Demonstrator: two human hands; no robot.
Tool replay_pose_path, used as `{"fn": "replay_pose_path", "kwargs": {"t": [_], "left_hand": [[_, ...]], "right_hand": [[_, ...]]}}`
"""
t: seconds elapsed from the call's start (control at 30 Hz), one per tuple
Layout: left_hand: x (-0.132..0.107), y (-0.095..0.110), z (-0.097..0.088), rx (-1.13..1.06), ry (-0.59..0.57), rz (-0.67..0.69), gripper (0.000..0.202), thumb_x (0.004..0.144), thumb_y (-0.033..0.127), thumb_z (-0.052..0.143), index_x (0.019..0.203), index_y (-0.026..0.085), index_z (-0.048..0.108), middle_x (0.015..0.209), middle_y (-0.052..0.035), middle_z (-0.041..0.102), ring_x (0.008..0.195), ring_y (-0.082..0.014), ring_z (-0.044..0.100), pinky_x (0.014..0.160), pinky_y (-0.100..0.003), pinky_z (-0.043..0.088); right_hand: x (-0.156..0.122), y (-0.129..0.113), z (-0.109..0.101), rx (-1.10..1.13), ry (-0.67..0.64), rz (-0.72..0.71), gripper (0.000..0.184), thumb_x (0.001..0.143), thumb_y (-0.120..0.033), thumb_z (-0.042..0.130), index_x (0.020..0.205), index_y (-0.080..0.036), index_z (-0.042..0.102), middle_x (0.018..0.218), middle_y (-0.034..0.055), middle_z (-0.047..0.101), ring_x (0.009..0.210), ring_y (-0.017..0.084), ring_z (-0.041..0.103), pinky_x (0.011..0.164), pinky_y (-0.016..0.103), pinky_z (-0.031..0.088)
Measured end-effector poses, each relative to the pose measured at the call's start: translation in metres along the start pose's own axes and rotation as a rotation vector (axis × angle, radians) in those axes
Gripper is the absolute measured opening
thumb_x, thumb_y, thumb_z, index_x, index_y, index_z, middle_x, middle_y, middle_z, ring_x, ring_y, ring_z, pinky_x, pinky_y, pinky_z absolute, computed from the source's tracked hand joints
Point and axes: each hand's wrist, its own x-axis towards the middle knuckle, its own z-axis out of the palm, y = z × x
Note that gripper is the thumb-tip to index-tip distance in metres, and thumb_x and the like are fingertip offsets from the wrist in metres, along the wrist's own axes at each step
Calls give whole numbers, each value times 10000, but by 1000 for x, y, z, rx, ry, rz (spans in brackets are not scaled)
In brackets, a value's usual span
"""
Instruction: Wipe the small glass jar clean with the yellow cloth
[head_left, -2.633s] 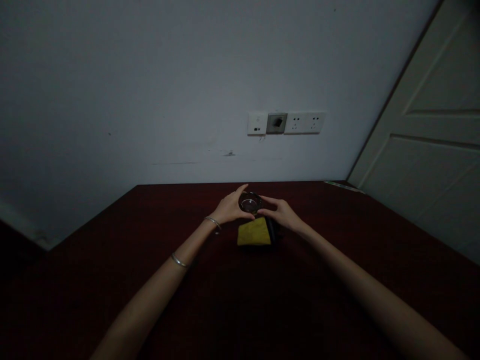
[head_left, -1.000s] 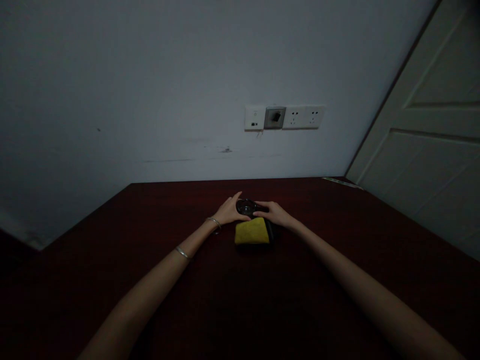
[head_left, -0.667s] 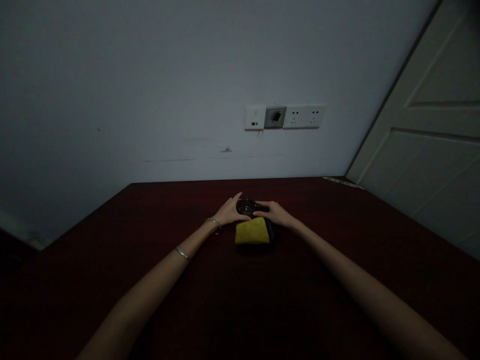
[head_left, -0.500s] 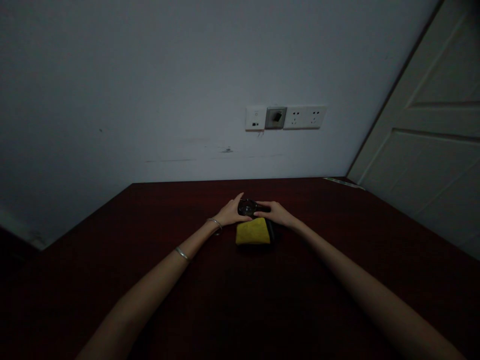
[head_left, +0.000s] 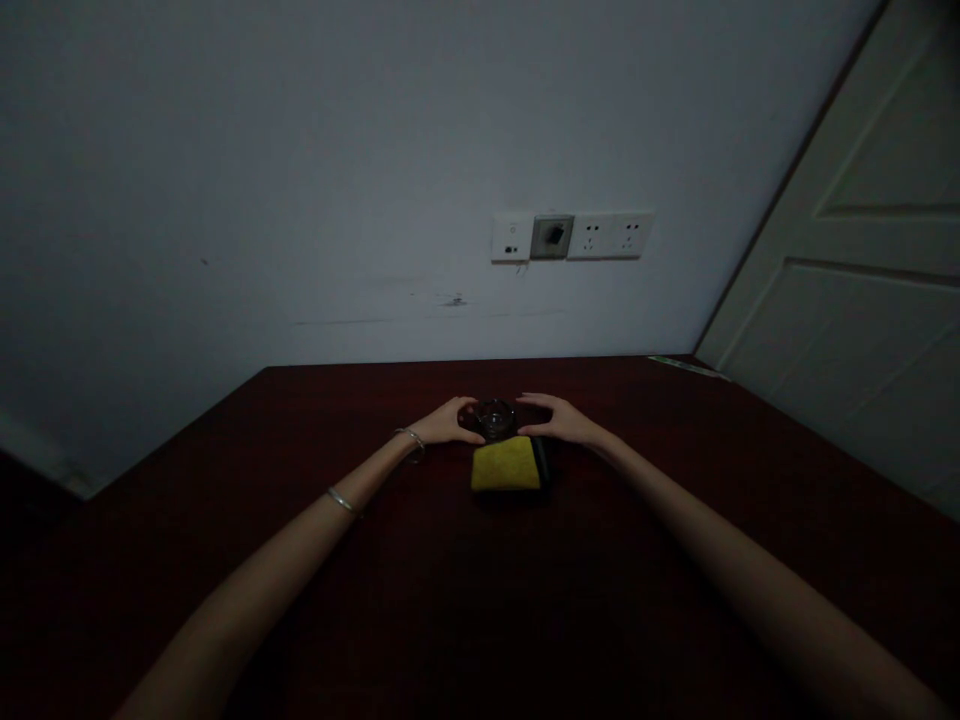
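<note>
A small round dark glass ashtray (head_left: pixel 496 419) sits on the dark red table between my two hands. On its left side my left hand (head_left: pixel 448 421) curves, thumb and fingers apart, thumb tip close to the rim. To its right is my right hand (head_left: pixel 559 416), also open, with a gap between its fingers and the glass. Just in front of the ashtray lies a yellow folded cloth or pouch (head_left: pixel 505 466) with a dark right edge; its exact kind is hard to tell in the dim light. Neither hand touches it.
The table (head_left: pixel 360 610) meets a pale wall (head_left: pixel 337 180) at the back. Sockets and switches (head_left: pixel 607 236) are set in the wall. A panelled door (head_left: pixel 862 250) stands at the right, near a thin printed strip (head_left: pixel 686 366) on the table's back right corner.
Both hands have drawn apart from the ashtray, the left one to the left and the right one slightly right. The ashtray and the yellow cloth or pouch stay in place.
</note>
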Motion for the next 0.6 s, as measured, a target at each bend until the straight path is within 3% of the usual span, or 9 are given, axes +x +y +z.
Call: {"fn": "replay_pose_path", "kwargs": {"t": [0.27, 0.6], "left_hand": [[3, -6, 4, 100, 63, 29, 768, 535, 513, 804, 1180, 149, 596, 1029, -90, 575, 961, -254, 535, 868, -382, 434], [4, 0, 3, 134, 58, 79, 561, 610, 517, 764, 1067, 203, 681, 912, -49, 588, 907, -240, 539, 834, -351, 429]], "right_hand": [[12, 0, 0, -126, -57, 14, 757, 549, -532, 810, 1221, -245, 614, 1433, 145, 429, 1363, 376, 288, 1086, 592, 217], [19, 0, 12, -115, -55, 30, 774, 495, -544, 828, 1183, -245, 637, 1424, 149, 428, 1358, 393, 277, 1076, 597, 215]]}}
